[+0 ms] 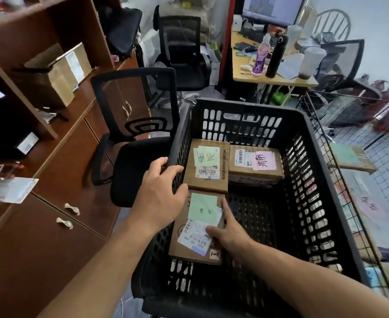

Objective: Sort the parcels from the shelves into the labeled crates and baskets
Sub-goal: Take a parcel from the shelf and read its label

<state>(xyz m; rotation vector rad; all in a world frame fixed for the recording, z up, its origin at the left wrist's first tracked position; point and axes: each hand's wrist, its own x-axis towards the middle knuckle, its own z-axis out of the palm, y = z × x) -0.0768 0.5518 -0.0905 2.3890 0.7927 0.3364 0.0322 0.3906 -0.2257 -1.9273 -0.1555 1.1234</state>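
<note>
Three parcels [206, 166] lie in the black crate [246, 106]. Left hand [159, 198] grips its left rim; right hand [232, 237] touches the near parcel [198, 228], grip unclear
</note>
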